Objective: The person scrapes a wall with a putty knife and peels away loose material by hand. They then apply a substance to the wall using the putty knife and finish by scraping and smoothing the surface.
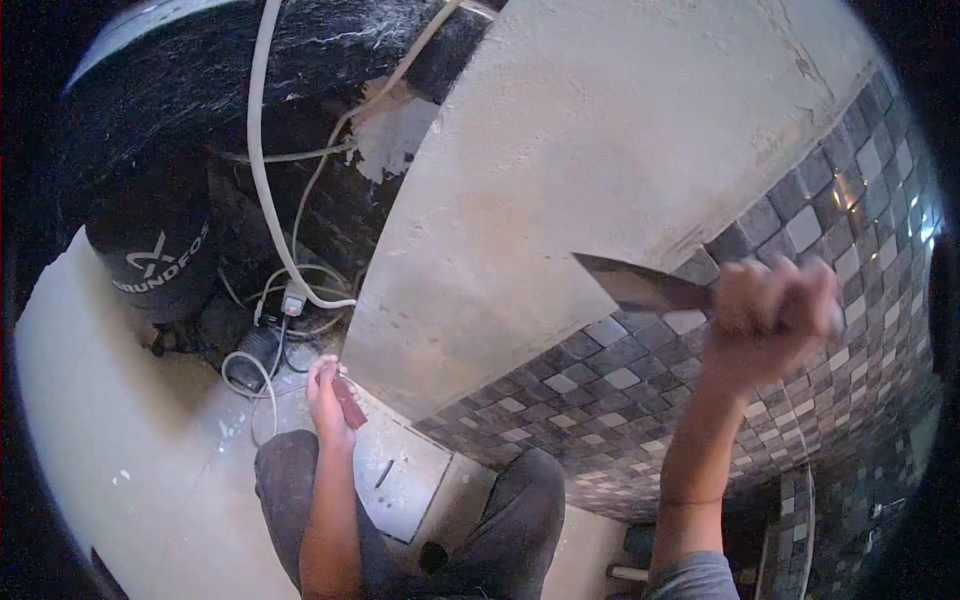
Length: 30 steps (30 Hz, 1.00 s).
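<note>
My right hand (765, 310), smeared by motion, is closed around the handle of a putty knife (650, 287). Its dark flat blade points left across the line where the bare plastered wall (560, 170) meets the mosaic tiles (610, 380). Lower down on the left, my left hand (326, 400) has its fingers wrapped round a small reddish-brown flat piece (350, 403), held above the floor near my knee. The handle of the putty knife is hidden in my fist.
White cables and a plug (293, 299) lie tangled at the wall's foot. Beside them stands a black bag or bucket (160, 260) with white lettering. A pale hose (258, 140) hangs down from above. A white board (415, 490) lies between my knees.
</note>
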Motion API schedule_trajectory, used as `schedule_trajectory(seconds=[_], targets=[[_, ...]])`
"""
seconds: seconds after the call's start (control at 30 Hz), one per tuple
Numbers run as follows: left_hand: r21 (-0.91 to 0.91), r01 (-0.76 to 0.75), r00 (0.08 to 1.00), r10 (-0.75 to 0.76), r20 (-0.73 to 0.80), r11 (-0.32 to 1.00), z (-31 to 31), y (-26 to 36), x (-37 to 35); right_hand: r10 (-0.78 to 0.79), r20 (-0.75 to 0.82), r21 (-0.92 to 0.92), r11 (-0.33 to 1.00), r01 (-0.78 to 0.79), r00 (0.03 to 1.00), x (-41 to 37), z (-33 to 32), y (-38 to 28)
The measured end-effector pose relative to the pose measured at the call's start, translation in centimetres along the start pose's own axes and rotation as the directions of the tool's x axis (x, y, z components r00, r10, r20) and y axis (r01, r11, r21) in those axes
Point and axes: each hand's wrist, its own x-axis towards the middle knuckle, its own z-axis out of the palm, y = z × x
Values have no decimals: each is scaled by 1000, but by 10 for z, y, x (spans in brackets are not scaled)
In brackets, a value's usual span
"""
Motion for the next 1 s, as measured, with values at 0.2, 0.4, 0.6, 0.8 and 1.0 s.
schedule_trajectory(seconds=[0.2, 0.4, 0.6, 0.8, 1.0], targets=[[10, 18, 999, -18, 29, 1000, 2, -2, 4, -122, 126, -74, 988, 132, 985, -65, -17, -53], [35, 61, 997, -63, 55, 998, 6, -9, 9, 176, -73, -244, 951, -189, 982, -154, -69, -67], [277, -23, 967, -49, 250, 961, 22, -14, -2, 59, -314, -480, 851, -213, 947, -177, -83, -89], [469, -126, 873, -128, 471, 874, 33, -43, -5, 10, -394, -413, 892, -187, 919, -198, -94, -104], [490, -62, 866, -198, 460, 870, 47, -47, -14, 65, -407, -174, 974, -147, 911, -185, -71, -97]])
